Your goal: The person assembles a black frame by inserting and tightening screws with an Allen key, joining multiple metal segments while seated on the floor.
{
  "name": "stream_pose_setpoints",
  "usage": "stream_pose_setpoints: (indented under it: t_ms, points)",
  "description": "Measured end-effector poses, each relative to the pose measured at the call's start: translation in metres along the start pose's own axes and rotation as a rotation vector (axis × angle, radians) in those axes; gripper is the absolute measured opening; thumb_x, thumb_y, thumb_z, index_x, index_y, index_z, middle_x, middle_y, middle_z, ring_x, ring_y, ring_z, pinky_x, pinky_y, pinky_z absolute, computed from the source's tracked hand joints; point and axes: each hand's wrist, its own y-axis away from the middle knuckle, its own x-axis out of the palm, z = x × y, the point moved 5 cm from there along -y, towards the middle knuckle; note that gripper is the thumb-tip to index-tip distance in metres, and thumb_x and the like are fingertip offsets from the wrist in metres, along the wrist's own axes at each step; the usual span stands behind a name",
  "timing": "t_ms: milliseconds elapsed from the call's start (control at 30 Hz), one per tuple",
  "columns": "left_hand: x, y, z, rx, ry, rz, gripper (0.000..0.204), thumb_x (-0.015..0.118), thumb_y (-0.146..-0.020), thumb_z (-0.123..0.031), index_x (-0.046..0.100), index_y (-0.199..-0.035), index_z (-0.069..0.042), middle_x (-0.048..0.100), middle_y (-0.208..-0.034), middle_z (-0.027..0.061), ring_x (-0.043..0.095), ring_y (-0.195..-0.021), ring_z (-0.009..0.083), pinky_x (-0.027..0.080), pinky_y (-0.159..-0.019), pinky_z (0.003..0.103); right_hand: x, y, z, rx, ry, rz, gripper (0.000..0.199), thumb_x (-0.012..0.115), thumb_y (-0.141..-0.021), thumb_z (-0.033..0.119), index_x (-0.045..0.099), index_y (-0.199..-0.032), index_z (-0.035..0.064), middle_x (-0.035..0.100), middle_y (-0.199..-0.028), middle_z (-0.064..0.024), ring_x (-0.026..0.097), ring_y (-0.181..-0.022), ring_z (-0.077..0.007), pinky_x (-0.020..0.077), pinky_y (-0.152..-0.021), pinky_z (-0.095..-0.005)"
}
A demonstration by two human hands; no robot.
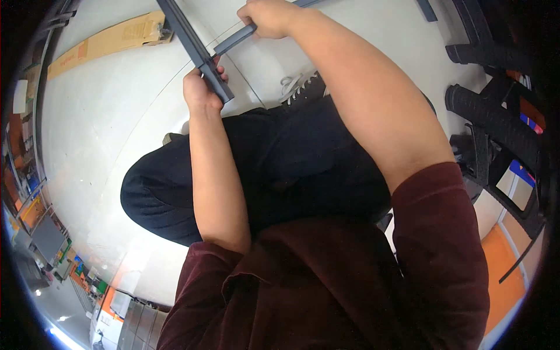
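Observation:
My left hand (199, 91) is wrapped round the lower end of a thick dark grey metal bar (185, 36). The bar slants up and left, out of the top of the picture. My right hand (269, 18) grips a thinner dark grey bar (236, 39) from above. One end of this thinner bar meets the side of the thick one just above my left fingers; whether the two are fastened cannot be made out. Past my right hand the thinner bar carries on to the top edge. Both bars are held beyond my bent knees.
A long piece of brown cardboard (108, 44) lies on the pale floor (146, 76) at the far left. Black frame-like parts (481, 114) stand at the right. Another dark bar (427, 9) shows at the top right. Cluttered shelves (29, 198) line the left rim.

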Motion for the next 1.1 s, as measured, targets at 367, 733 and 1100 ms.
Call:
stream_pose_setpoints:
  t_ms: [367, 733, 1100]
  points:
    - [0.006, -0.003, 0.009, 0.002, 0.034, 0.050, 0.031, 0.039, -0.102, -0.018, 0.057, -0.114, 0.004, 0.064, -0.097, 0.0142, 0.059, -0.073, 0.0218, 0.052, -0.062, 0.035, -0.013, 0.016, 0.011, -0.068, 0.062, -0.001, 0.022, 0.077, -0.079, 0.009, 0.071, -0.099, 0.0015, 0.071, -0.102, -0.0195, 0.069, -0.099, -0.0349, 0.0535, -0.086, -0.0434]
    - [0.018, 0.017, 0.021, -0.097, 0.175, -0.009, 0.027, 0.049, -0.106, -0.024, 0.060, -0.115, -0.001, 0.064, -0.098, 0.0125, 0.061, -0.075, 0.0222, 0.054, -0.065, 0.038, -0.019, 0.023, 0.004, 0.087, -0.050, 0.056, 0.032, 0.085, -0.074, 0.014, 0.070, -0.100, 0.0034, 0.071, -0.100, -0.0164, 0.067, -0.097, -0.0340, 0.0528, -0.088, -0.0426]
    - [0.019, 0.022, 0.017, -0.023, 0.189, -0.021, 0.027, 0.059, -0.105, -0.025, 0.062, -0.103, 0.001, 0.062, -0.089, 0.0105, 0.059, -0.073, 0.0208, 0.050, -0.068, 0.035, -0.019, 0.028, 0.008, 0.244, -0.189, 0.185, 0.021, 0.082, -0.081, 0.005, 0.067, -0.096, 0.0013, 0.070, -0.093, -0.0066, 0.065, -0.088, -0.0182, 0.0522, -0.084, -0.0346]
